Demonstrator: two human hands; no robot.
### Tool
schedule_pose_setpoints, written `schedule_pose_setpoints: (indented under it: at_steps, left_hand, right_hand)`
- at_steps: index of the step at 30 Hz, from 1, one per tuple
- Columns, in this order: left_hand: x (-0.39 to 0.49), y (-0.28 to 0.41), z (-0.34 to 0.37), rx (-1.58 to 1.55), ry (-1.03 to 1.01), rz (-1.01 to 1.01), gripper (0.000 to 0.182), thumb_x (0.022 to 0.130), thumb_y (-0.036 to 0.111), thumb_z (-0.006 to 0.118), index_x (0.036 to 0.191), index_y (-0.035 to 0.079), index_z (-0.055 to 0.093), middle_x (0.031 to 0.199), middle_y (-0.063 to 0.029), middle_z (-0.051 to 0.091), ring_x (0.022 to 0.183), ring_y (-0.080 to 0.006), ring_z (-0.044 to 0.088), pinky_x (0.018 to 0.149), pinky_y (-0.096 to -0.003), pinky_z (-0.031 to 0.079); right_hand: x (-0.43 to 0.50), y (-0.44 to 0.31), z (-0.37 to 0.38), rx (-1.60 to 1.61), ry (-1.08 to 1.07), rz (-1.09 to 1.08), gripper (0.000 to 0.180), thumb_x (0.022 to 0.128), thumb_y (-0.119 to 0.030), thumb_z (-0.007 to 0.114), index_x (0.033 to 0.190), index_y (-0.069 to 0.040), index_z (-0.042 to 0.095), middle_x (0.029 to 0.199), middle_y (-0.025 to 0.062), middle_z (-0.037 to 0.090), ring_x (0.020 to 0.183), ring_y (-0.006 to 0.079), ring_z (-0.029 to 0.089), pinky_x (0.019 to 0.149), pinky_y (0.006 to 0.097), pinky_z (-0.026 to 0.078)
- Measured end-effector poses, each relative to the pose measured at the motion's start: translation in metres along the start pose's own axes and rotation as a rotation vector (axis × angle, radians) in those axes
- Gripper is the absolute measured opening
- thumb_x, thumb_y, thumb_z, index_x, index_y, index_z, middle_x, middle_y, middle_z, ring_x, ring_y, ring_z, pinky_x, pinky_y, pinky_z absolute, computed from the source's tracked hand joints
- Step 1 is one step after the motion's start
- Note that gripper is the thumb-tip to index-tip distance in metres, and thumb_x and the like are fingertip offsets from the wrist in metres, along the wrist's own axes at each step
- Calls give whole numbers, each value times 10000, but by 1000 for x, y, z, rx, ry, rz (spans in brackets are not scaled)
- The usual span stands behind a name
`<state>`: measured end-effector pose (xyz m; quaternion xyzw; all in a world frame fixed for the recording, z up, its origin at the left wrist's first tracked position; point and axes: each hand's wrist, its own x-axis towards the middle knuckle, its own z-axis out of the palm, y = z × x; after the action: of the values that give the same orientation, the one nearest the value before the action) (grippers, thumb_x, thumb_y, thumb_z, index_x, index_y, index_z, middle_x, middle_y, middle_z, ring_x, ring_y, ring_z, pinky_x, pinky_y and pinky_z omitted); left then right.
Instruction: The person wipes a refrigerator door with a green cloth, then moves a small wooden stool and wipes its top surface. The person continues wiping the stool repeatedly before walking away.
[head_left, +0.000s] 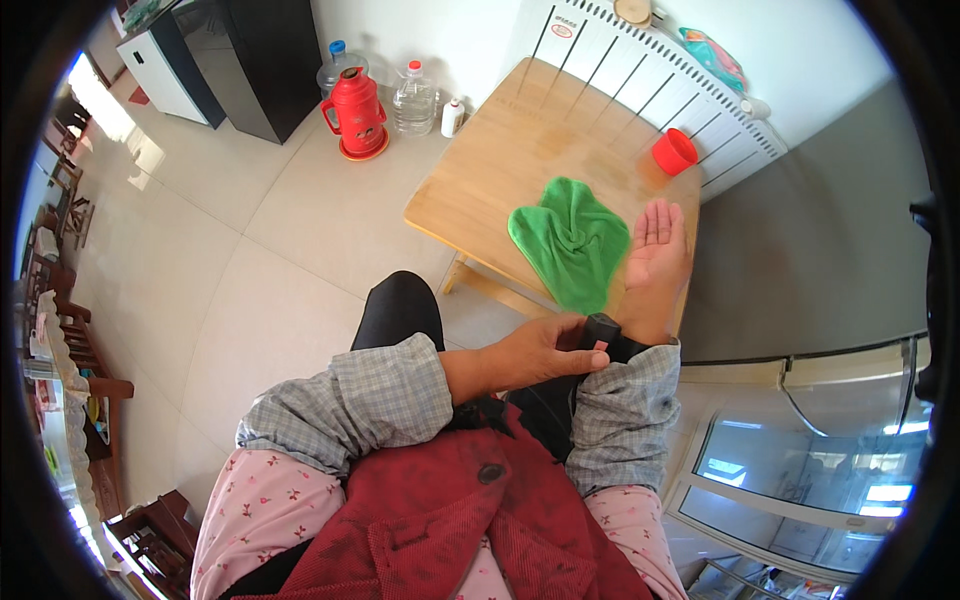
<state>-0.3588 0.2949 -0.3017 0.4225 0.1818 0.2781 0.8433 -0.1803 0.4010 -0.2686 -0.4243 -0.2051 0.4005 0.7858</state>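
Observation:
My left hand (544, 346) grips a small black device (601, 330) on a strap around my right wrist, with the thumb along its lower side. My right hand (657, 244) is turned palm up with nothing in it, its fingers extended and lying almost side by side. It is over the right side of a small wooden table (480, 172). Just left of it a crumpled green cloth (574, 236) lies on the tabletop, its lower end at the near edge. Farther back, a red cup (674, 151) stands near the radiator.
A white radiator (622, 64) lines the wall behind the table. On the floor to the left stand a red thermos flask (358, 109), a clear plastic jug (415, 101) and a white bottle (453, 118). A grey panel (810, 262) rises close on the right.

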Motion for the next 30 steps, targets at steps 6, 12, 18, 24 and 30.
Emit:
schedule_pose_setpoints:
  at_steps: [6, 12, 18, 24, 30]
  left_hand:
    - [1, -14, 25, 72, 127, -169, 396, 954, 312, 690, 1251, 88, 554, 1026, 39, 610, 916, -72, 571, 775, -259, 496]
    - [2, -14, 36, -144, 137, -275, 465, 972, 411, 630, 1283, 75, 551, 1179, -74, 639, 1050, -195, 634, 867, -389, 557]
    - [8, -18, 32, -205, 107, -378, 512, 986, 468, 582, 1305, 70, 538, 1223, -80, 636, 1090, -224, 629, 930, -442, 529]
    - [12, -33, 38, -443, 78, -416, 504, 987, 493, 570, 1301, 99, 548, 1246, -55, 642, 1123, -218, 628, 970, -414, 509]
    - [9, -41, 24, -469, 27, -372, 506, 976, 511, 580, 1294, 117, 558, 1242, -7, 645, 1123, -164, 619, 984, -349, 481]
  right_hand:
    - [3, 11, -40, -103, 166, -30, 473, 1043, -269, 479, 1391, 49, 444, 1370, 177, 523, 1245, 256, 534, 1033, 382, 460]
    - [-4, 6, -44, -1077, 61, -708, 349, 1010, -163, 523, 1323, -7, 523, 1299, 185, 561, 1182, 304, 564, 969, 397, 487]
    - [-14, -8, -23, -1332, -211, -1131, 378, 923, -76, 613, 1294, -21, 558, 1290, 167, 575, 1141, 339, 572, 953, 425, 489]
    - [-8, -11, -10, -1431, -455, -1301, 376, 910, -83, 630, 1278, -24, 584, 1218, 133, 620, 1071, 306, 613, 925, 386, 503]
    - [13, 12, -10, -399, -59, -170, 373, 1007, -182, 566, 1334, -6, 534, 1188, 111, 623, 995, 188, 632, 869, 310, 515]
